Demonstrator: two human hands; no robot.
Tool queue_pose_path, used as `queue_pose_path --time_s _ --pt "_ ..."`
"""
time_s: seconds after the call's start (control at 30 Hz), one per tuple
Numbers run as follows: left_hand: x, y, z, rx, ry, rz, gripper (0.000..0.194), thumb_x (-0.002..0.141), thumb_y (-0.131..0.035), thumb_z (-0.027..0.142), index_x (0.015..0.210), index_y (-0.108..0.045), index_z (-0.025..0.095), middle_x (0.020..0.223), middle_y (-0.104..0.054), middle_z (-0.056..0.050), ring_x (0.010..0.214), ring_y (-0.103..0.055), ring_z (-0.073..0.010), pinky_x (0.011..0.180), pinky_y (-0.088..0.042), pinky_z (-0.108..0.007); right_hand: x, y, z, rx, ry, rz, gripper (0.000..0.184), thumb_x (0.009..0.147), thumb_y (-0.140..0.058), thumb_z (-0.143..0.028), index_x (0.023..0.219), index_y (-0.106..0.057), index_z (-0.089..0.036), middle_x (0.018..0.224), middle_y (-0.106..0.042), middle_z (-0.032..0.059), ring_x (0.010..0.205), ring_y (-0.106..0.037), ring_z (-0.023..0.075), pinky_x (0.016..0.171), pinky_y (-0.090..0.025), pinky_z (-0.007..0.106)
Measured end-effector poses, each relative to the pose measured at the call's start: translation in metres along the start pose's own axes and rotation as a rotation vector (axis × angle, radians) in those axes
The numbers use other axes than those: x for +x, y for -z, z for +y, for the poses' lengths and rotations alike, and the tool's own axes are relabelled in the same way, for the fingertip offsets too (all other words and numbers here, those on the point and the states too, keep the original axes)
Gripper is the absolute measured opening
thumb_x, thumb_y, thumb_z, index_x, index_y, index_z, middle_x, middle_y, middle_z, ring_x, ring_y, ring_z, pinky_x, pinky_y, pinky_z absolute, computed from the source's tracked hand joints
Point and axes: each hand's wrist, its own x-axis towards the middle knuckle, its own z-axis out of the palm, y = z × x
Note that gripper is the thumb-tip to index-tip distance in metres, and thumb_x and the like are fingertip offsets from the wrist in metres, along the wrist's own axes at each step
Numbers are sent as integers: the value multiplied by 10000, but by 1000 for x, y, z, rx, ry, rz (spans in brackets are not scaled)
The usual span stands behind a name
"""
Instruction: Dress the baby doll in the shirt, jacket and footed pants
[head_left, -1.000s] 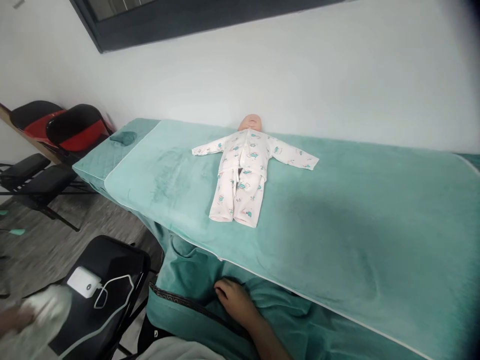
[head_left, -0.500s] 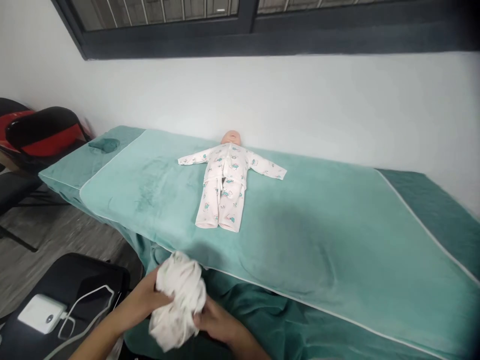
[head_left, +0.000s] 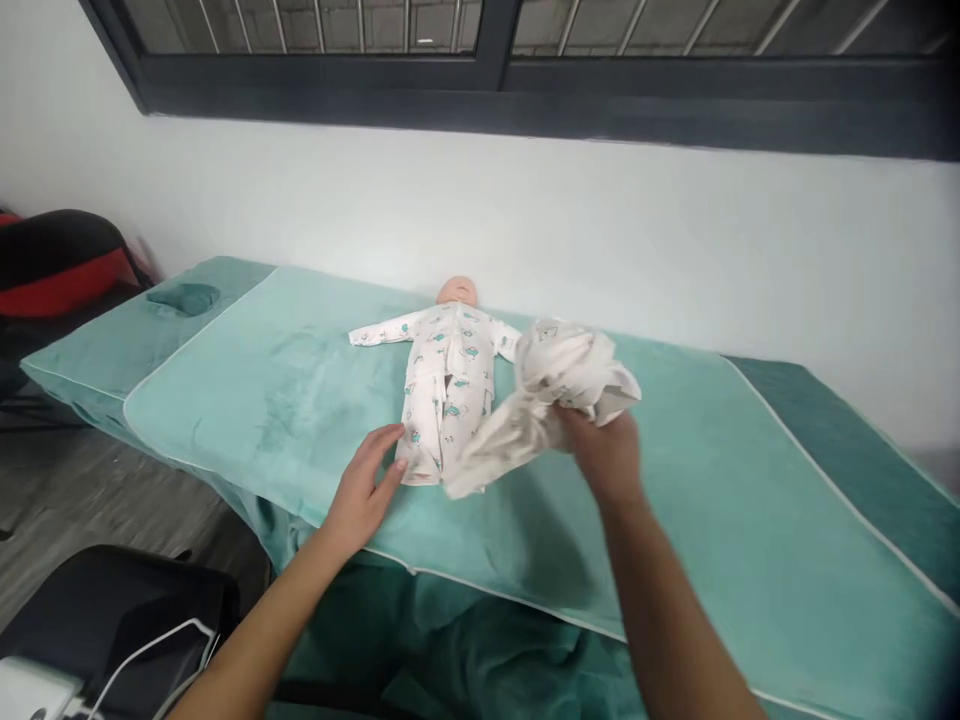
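Note:
My right hand (head_left: 604, 450) grips a crumpled white printed cloth (head_left: 562, 375), held up above the bed right of the middle, one end trailing left. My left hand (head_left: 367, 490) is open, fingers apart, beside the trouser legs of a baby doll (head_left: 457, 291); whether its fingertips touch the fabric I cannot tell. The doll lies on its back, head toward the wall, in a white long-sleeved top (head_left: 435, 345) with small green prints and matching trousers (head_left: 421, 425). The cloth hides part of the doll's sleeve on the right and part of one trouser leg.
Under the doll is a bed with a green cover (head_left: 300, 400) and a face hole (head_left: 186, 298) at its left end. A black chair (head_left: 127, 600) at lower left carries a white device (head_left: 34, 690) with a cable. A black and red chair (head_left: 67, 270) stands farther left.
Both hands have moved forward over the bed. The cloth, held in both hands before, has gone up and right with my right hand and hangs looser; my left hand has let go of it.

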Motion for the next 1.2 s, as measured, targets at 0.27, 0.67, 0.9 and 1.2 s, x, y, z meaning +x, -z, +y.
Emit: queue_pose_path --time_s 0.27,0.67,0.9,1.2 --pt "152 -26 -31 -109 -62 203 284 1002 -509 321 1203 -689 231 1289 -708 -62 1222 -650 -214 1072 -517 -397 52 31 66 -890 -6 -437 695 922 -594 -521 1532 -472 -210 1466 -516 249 1344 -526 455 973 -523 584" --pt "325 -82 -70 178 -205 -21 427 1020 -399 251 1368 -631 166 1451 -635 -112 1375 -555 -242 1210 -398 -436 191 -172 26 -117 223 -166 305 899 -524 -283 1148 -690 -224 1273 -698 121 1226 -613 284 1088 -472 515" --pt "324 -79 -71 188 -58 -26 388 1007 -454 290 1313 -684 227 1475 -613 -65 1408 -524 -254 1234 -376 -465 208 -199 53 86 99 -249 272 896 -507 -318 1046 -717 -231 1140 -741 70 1103 -659 248 1039 -486 461" --pt "325 -78 -69 183 -68 -52 422 1010 -418 249 1333 -686 294 1494 -597 -15 1419 -511 -218 1242 -367 -441 212 -200 56 60 176 -323 380 879 -421 -206 1101 -723 -267 1235 -703 47 1211 -603 247 1118 -433 474"
